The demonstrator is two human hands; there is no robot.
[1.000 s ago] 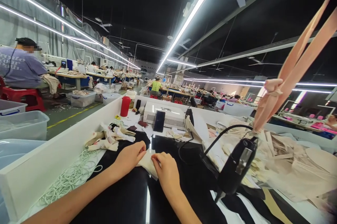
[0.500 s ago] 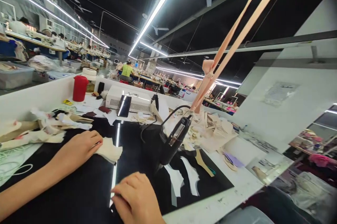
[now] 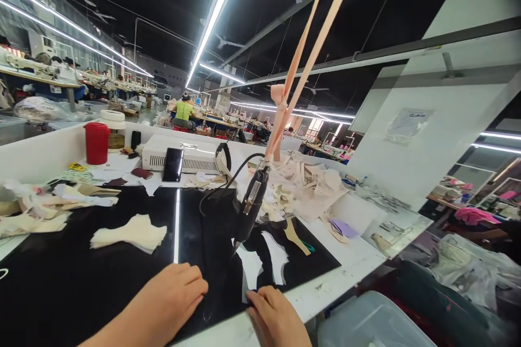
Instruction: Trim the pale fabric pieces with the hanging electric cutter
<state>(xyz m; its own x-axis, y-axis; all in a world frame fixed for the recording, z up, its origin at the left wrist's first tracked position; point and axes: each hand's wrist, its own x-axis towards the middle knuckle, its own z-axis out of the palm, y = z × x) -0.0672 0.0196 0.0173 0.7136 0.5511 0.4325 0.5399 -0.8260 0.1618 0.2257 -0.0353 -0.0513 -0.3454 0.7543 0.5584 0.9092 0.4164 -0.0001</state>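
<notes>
Left hand (image 3: pixel 175 292): lying over the black mat (image 3: pixel 81 276), fingers loosely curled; underside not showing, so any hold cannot be told.

Right hand (image 3: pixel 279 317): sitting at the left hand's 3 o'clock, thumb and fingertips drawing close at the lower end of the near white piece (image 3: pixel 251 265); whether they are gripping it cannot be told.

Near white piece: lying at the right hand's 11 o'clock.

Far white piece (image 3: pixel 277 257): lying at its 12.

Tan piece (image 3: pixel 296 237): lying between its 12 and 1.

Black tool (image 3: pixel 252 200): hanging from a peach strap (image 3: pixel 311 45), between its 11 and 12.

Cream stack (image 3: pixel 130 234): resting at the left hand's 10 to 11.

Phone (image 3: pixel 173 165): leaning at its 12.
</notes>
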